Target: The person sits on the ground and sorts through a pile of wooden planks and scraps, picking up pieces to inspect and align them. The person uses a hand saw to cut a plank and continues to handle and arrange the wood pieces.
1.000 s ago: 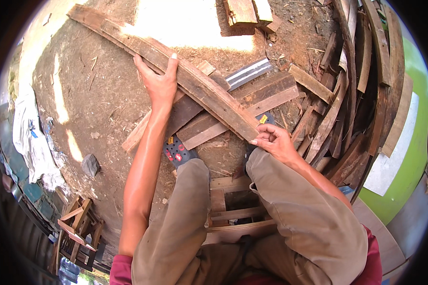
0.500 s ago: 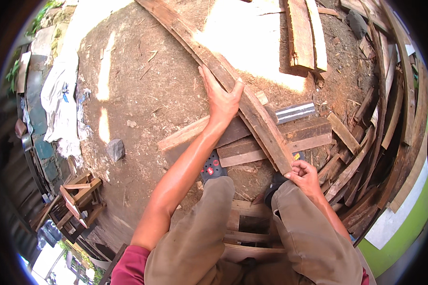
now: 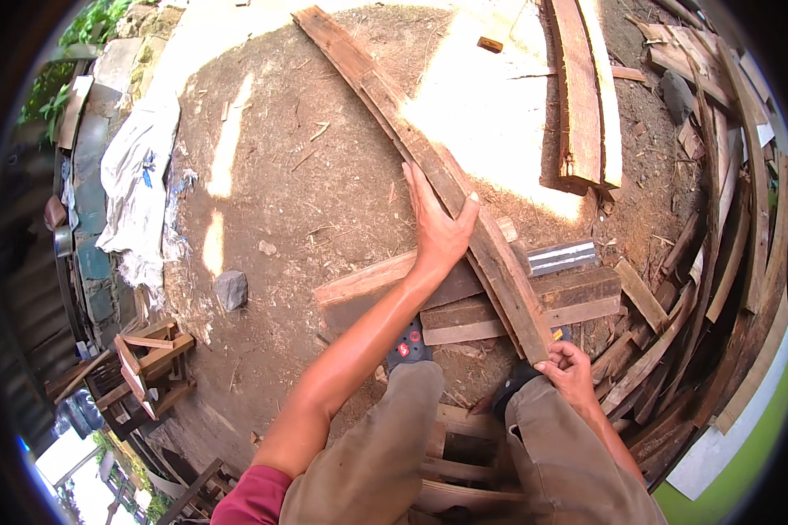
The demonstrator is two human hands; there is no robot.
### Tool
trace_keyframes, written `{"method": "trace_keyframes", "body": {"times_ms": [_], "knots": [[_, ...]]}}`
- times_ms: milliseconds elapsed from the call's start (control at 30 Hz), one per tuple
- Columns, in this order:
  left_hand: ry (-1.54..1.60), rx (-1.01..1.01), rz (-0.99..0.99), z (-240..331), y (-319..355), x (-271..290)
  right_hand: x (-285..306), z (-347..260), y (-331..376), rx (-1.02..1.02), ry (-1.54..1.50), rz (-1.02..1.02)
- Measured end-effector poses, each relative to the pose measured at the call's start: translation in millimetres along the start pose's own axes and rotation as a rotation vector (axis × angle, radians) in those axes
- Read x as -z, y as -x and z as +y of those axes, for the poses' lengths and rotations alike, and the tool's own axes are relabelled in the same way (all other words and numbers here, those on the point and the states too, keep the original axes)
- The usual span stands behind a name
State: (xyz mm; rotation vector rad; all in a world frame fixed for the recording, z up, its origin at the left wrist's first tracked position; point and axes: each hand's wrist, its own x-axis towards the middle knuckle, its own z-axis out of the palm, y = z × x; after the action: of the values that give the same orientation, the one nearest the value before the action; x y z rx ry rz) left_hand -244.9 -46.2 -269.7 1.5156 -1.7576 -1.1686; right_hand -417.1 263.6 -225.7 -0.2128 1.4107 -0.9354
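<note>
A long, rough brown board (image 3: 385, 105) slants from the far left toward my right knee. Its edge is stepped, and I cannot tell whether it is one piece or two laid together. Around its middle, my left hand (image 3: 440, 229) grips the left edge, thumb over the top. My right hand (image 3: 572, 376) pinches the near end between thumb and fingers, beside my right knee. Below the board lie a thick beam (image 3: 534, 302) and a second timber piece (image 3: 368, 280), partly hidden by my left forearm. Just right of the board is a dark block with pale stripes (image 3: 560, 256).
Two heavy beams (image 3: 580, 105) lie at the far right, in sunlight. Stacked wood strips (image 3: 744, 236) curve along the right side. On the left are a white sack (image 3: 140, 179), a grey stone (image 3: 231, 290) and a small wooden frame (image 3: 149, 367). The ground is bare dirt.
The view has shifted, so the scene sits lower and slightly farther right, and the board's far end now shows. Both hands keep the same hold on the board.
</note>
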Motion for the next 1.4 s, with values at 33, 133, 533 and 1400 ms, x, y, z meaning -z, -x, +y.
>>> {"method": "trace_keyframes", "body": {"times_ms": [33, 133, 533, 1400], "knots": [[0.006, 0.004, 0.002, -0.4, -1.2, 1.3, -2.3, 1.8, -1.8, 0.029, -0.004, -0.024], [0.097, 0.013, 0.006, -4.3, -0.3, -0.4, -2.1, 3.3, -0.4, -0.002, 0.004, -0.025], [0.057, -0.005, -0.041, 8.5, 1.3, 1.8, -5.9, 4.0, 5.3, 0.095, 0.091, 0.019], [-0.045, 0.101, -0.064, 12.1, -8.6, 1.8, -16.4, -7.8, 1.3, -0.047, -0.071, 0.073]]}}
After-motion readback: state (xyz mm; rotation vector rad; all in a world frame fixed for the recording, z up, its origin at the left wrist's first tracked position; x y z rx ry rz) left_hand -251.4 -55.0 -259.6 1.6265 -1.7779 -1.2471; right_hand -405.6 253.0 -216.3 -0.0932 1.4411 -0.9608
